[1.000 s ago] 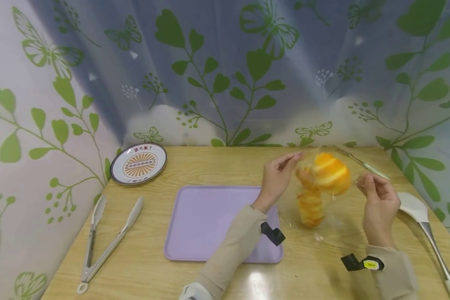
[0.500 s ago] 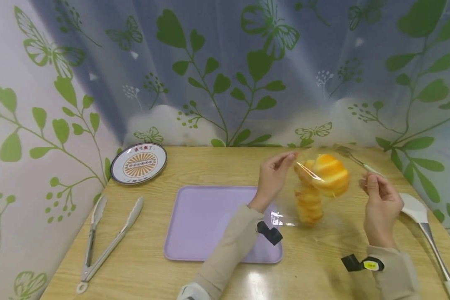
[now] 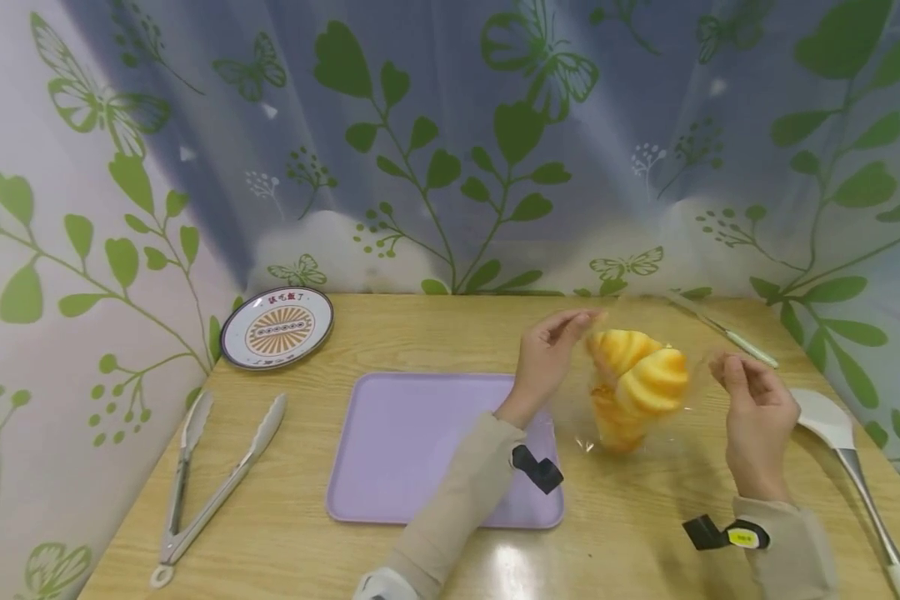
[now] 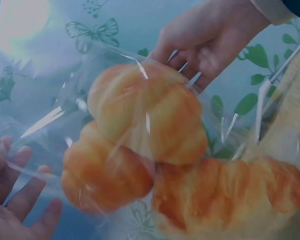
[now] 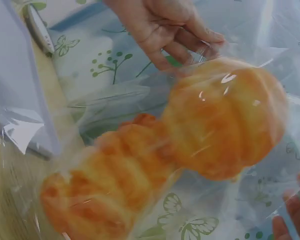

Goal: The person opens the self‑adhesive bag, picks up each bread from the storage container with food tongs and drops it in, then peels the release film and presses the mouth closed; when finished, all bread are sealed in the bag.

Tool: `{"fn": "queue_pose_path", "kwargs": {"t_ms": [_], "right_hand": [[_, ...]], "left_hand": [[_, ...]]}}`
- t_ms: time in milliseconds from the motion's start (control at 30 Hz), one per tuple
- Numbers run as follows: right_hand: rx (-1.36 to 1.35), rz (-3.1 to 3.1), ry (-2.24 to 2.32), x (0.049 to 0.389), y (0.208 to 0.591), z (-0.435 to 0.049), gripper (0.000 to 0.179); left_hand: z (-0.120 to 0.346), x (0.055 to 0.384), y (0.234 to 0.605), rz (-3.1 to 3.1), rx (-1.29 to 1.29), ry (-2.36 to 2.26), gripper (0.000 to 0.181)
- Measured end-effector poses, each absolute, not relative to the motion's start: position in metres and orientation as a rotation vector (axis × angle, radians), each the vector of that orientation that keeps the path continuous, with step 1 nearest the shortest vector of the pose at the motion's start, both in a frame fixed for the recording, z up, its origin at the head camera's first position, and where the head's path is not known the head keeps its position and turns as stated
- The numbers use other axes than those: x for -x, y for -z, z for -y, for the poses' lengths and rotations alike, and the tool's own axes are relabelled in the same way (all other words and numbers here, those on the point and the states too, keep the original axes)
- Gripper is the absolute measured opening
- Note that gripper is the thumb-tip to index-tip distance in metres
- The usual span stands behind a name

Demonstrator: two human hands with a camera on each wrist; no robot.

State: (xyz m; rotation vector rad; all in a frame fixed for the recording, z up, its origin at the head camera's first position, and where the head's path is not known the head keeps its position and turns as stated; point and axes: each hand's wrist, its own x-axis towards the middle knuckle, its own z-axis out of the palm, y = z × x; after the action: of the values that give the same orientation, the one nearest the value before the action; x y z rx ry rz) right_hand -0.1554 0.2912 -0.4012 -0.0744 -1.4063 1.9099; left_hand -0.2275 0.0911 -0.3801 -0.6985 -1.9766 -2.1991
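Note:
Between my two hands hangs a clear plastic bag (image 4: 45,117) with three golden-brown bread rolls inside. My left hand (image 3: 546,358) pinches the bag's left edge between thumb and forefinger, above the right end of the tray. Over at the right, my right hand (image 3: 759,412) pinches the opposite edge in the same way. The large ridged bun (image 3: 654,383) overlaps the other rolls in the head view. In the left wrist view a smaller roll (image 4: 102,172) sits beside it, with a long ridged roll (image 4: 227,195) lower right.
A lilac tray (image 3: 412,450) lies left of the bag on the wooden table. Metal tongs (image 3: 217,500) and a patterned plate (image 3: 277,327) are at the left. On the right lie a white-headed ladle (image 3: 832,421) and a fork with a pale green handle (image 3: 750,346).
The rolls have shifted inside the bag: the large bun has sunk lower and to the left. The right hand has moved slightly left since half a second ago. Both hands keep their pinch.

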Motion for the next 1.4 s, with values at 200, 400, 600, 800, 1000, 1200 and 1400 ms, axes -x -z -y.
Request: {"fn": "queue_pose_path", "kwargs": {"t_ms": [200, 400, 600, 800, 1000, 1200, 1400], "right_hand": [[0.216, 1.553, -1.954, 0.153, 0.402, -0.294, 0.009], [0.276, 1.694, -1.892, 0.151, 0.407, -0.292, 0.016], [0.117, 1.603, -1.884, 0.154, 0.408, -0.287, 0.012], [0.066, 1.506, -1.987, 0.156, 0.408, -0.282, 0.011], [0.065, 1.407, -2.022, 0.161, 0.399, -0.282, 0.01], [0.217, 1.5, -1.984, 0.166, 0.401, -0.285, 0.01], [0.271, 1.608, -1.907, 0.167, 0.412, -0.283, 0.007]], "left_hand": [[-0.089, 0.231, 0.39, 2.013, 0.657, 2.233, 0.027], [-0.09, 0.224, 0.398, 2.031, 0.669, 2.273, 0.03], [-0.09, 0.222, 0.407, 2.002, 0.649, 2.355, 0.04], [-0.093, 0.222, 0.419, 2.128, 0.445, 2.263, 0.027], [-0.099, 0.226, 0.41, 1.948, 0.555, 2.344, 0.029], [-0.103, 0.232, 0.417, 1.924, 0.677, 2.43, 0.034], [-0.108, 0.225, 0.434, 1.971, 0.612, 2.436, 0.048]]}}
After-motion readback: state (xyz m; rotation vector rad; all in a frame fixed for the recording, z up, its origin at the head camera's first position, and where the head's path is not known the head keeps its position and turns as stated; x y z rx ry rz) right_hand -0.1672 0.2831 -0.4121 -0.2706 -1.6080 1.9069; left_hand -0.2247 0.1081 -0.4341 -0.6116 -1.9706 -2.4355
